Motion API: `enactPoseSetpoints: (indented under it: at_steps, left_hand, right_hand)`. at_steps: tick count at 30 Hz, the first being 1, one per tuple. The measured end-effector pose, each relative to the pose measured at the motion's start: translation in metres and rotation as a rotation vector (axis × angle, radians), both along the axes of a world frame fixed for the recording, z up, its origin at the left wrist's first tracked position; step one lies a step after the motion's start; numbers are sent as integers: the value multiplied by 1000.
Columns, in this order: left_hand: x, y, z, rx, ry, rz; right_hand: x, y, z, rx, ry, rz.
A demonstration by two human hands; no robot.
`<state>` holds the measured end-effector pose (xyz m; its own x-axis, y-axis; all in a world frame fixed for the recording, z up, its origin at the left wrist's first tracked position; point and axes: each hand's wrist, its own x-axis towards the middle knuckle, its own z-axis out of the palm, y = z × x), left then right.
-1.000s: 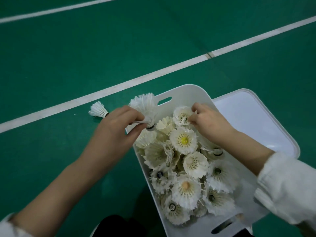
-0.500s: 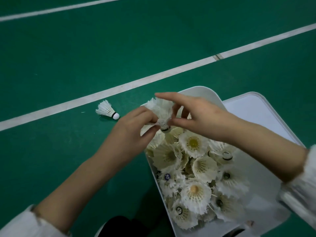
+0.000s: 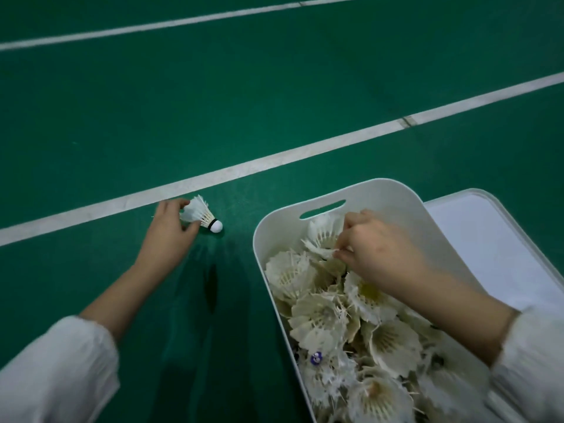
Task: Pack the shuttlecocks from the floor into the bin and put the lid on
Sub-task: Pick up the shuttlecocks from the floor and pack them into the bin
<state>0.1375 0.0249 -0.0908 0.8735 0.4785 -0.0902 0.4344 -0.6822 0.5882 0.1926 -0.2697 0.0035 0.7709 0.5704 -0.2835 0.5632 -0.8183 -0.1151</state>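
Observation:
A white bin (image 3: 378, 190) with a handle slot stands on the green floor at the right, filled with several worn white shuttlecocks (image 3: 320, 319). My right hand (image 3: 381, 254) is inside the bin near its far end, fingers pinched on the feathers of one shuttlecock (image 3: 320, 239). One white shuttlecock (image 3: 203, 215) with a white cork lies on the floor left of the bin. My left hand (image 3: 169, 232) is curled around its feather skirt, thumb and fingers touching it. The white lid (image 3: 488, 239) lies flat on the floor behind the bin at the right.
White court lines (image 3: 274, 160) cross the green floor diagonally beyond the hands. A dark shape (image 3: 210, 285) shows on the floor between my left arm and the bin. Both arms wear white sleeves.
The shuttlecock my left hand held passed to my right hand, which carried it down into the bin. My left hand reached out left to the shuttlecock lying on the floor.

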Motion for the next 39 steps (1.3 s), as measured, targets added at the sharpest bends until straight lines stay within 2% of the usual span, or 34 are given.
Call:
enactPoseSetpoints:
  at_steps: [7,11,14,18,21,24,28,33,36,39]
  left_hand:
    - [27,14,-31,-43,153,40]
    - [29,14,-43,-112,141,106]
    - [20,10,-45,-255,51,208]
    - [0,-5,-11,-345,-229,251]
    - [-11,-24,46,-291,-380,119]
    - [-23,-53,104,-250,-400,-77]
    - [-38,-102,156,-63,-474,-405]
    - [-48,-165,170,-49,-441,-717]
    - [-53,-189,159,-83,-400,-846]
    - [-59,-194,151,-185,-334,-862]
  right_hand:
    - [5,18,-14,-108,81,27]
    - [4,10,2,-32,177,-12]
    - [-1,-9,23,103,147,-22]
    - [-15,-32,51,223,116,3]
    - [-25,-39,70,285,94,25]
    - [-32,-39,90,352,106,53]
    - [-45,-38,110,442,140,76]
    - [-56,-57,113,438,31,94]
    - [-70,-81,101,485,58,-50]
    - [-91,-111,83,510,78,-173]
